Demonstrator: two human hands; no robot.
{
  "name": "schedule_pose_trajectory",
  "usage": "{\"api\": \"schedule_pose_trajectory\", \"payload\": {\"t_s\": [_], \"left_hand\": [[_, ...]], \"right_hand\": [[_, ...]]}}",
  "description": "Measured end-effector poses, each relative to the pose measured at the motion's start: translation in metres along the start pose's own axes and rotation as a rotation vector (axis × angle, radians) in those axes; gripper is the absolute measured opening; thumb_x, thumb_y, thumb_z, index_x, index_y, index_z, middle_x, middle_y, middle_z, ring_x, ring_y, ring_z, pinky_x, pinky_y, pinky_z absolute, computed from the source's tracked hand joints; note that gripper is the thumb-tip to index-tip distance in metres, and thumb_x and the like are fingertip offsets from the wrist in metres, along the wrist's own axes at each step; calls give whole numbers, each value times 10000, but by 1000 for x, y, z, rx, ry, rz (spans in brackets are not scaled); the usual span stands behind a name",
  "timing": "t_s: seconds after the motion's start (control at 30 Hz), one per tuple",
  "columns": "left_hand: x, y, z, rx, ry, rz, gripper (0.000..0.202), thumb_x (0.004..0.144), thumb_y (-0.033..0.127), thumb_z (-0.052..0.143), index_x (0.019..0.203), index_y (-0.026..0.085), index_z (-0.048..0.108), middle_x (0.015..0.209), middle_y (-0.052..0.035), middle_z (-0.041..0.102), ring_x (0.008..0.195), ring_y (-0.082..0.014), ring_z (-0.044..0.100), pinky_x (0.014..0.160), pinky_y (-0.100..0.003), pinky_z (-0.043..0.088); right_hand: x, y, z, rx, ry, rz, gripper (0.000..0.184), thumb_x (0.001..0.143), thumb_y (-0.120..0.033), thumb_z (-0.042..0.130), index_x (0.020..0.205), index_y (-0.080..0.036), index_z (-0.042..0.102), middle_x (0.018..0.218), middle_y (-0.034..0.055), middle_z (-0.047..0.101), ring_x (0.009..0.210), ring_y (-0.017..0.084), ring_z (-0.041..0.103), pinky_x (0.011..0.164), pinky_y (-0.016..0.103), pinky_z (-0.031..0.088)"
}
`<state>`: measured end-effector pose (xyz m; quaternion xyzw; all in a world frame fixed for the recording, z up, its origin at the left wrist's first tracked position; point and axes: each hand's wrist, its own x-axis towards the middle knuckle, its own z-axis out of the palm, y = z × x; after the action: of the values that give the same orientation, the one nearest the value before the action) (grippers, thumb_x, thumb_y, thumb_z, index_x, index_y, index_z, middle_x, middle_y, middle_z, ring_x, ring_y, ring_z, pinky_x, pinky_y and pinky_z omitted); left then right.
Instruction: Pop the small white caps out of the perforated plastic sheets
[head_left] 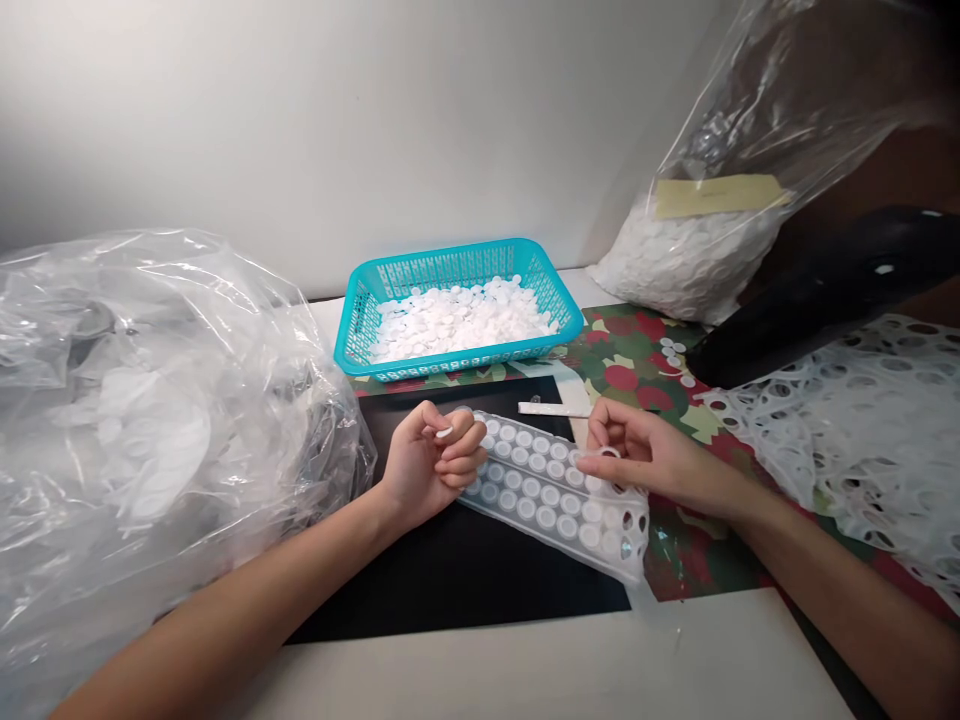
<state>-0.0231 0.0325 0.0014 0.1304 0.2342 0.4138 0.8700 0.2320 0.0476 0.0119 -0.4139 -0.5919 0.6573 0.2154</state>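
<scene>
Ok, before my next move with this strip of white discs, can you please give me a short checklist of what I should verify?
Left hand pinches a white disc between its fingers: ok.
Right hand has a firm hold on a clearly identified piece: cannot tell, the item at its fingertips is too small to make out.
Perforated strip lies flat on the black mat: ok.
Teal plastic basket stands upright, with white discs inside: ok.
All discs are inside the basket: not ok, loose discs lie on the camouflage-pattern mat.
</scene>
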Motion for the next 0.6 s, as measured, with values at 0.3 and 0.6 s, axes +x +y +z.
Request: {"api": "schedule_pose_trajectory", "payload": {"t_s": [0.3,0.6], "left_hand": [[1,-1,4,-61,22,16,211,672,97,392,539,147,236,545,20,345,376,-21,303,295,-88,108],[7,-3,2,149,30,-47,125,694,51,362,667,170,386,527,66,182,399,-48,84,326,-123,65]], "right_hand": [[3,1,-8,-222,62,21,402,829,-443,618,678,-203,334,556,-77,325,502,85,320,460,206,224],[-4,1,-13,-280,-160,50,322,794,-311,689,757,-209,386,689,-54,434,577,89,359,488,194,290]]}}
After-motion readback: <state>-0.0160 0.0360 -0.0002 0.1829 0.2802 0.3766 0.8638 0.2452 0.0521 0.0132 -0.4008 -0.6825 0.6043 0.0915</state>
